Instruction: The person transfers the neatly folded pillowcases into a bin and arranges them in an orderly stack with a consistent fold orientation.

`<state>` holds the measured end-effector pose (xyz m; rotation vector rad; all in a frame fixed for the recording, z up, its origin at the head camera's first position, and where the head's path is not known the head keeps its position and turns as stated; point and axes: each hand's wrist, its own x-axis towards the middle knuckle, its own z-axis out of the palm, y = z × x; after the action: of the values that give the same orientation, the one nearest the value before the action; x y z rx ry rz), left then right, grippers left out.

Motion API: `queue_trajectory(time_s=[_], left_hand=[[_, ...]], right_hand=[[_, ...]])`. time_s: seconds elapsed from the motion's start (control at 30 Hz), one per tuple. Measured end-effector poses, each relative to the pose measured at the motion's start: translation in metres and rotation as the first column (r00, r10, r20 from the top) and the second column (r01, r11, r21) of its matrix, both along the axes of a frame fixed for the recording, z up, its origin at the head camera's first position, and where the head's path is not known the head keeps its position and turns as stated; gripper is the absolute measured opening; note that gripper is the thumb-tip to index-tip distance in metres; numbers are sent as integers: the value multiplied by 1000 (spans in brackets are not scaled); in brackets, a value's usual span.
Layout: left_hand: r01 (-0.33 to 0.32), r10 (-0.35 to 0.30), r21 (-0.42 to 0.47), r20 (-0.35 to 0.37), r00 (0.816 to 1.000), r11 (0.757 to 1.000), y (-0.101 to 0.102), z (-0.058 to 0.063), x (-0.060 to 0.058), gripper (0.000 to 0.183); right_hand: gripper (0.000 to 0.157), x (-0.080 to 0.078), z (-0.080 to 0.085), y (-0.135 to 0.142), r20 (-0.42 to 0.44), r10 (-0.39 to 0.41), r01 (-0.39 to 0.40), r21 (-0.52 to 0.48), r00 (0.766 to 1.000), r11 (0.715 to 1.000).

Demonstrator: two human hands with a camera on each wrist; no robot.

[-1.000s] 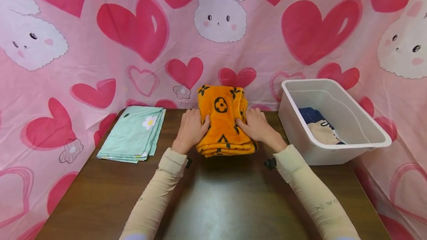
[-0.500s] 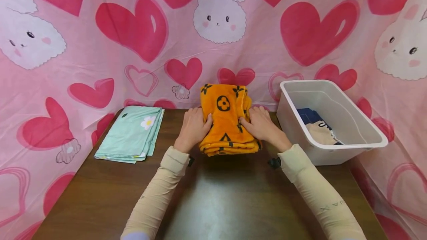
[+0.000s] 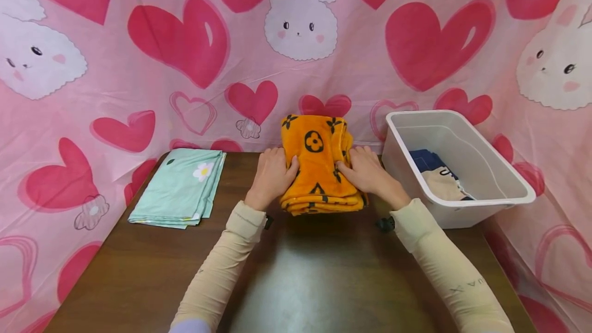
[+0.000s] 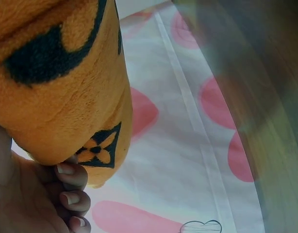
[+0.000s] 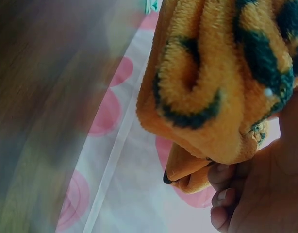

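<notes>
A folded orange plush blanket (image 3: 314,163) with dark flower prints is held up over the back of the table. My left hand (image 3: 272,176) grips its left side, thumb on the front face and fingers behind. On the other side my right hand (image 3: 370,173) grips the blanket the same way. In the left wrist view the curled fingers (image 4: 74,196) show under the blanket's lower edge. Looser folds of the blanket (image 5: 202,97) hang in the right wrist view, with the fingers (image 5: 224,196) tucked beneath.
Back left on the brown table (image 3: 296,281) lies a folded mint-green cloth (image 3: 178,186) with a daisy print. At the back right stands a white plastic bin (image 3: 490,202) holding navy and beige folded fabric (image 3: 439,179). A pink heart-and-bunny curtain (image 3: 259,66) hangs behind.
Both hands have shifted slightly to the right with the orange blanket between them. The mint-green cloth and the bin stay where they were on the table.
</notes>
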<state>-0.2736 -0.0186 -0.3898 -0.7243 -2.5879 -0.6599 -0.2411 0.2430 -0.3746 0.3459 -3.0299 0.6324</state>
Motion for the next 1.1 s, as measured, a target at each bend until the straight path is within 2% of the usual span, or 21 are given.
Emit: queue_trajectory(time_s=[0.2, 0.43, 0.63, 0.87, 1.1], left_hand=[[9, -8, 19, -36, 999, 1000, 9, 4, 1, 40], [-16, 16, 19, -20, 1000, 1000, 19, 6, 3, 40], [-30, 31, 32, -39, 999, 999, 27, 9, 6, 41], [-47, 48, 38, -14, 999, 998, 34, 12, 10, 41], [-31, 33, 50, -41, 999, 998, 39, 15, 10, 41]], right_hand=[[39, -1, 3, 8, -27, 9, -9, 2, 1000, 1000], [34, -3, 8, 18, -82, 27, -24, 32, 996, 999], [35, -2, 17, 22, -101, 21, -16, 56, 995, 998], [39, 0, 27, 26, -17, 4, -3, 83, 1000, 997], [36, -2, 38, 32, 35, 26, -30, 121, 999, 992]])
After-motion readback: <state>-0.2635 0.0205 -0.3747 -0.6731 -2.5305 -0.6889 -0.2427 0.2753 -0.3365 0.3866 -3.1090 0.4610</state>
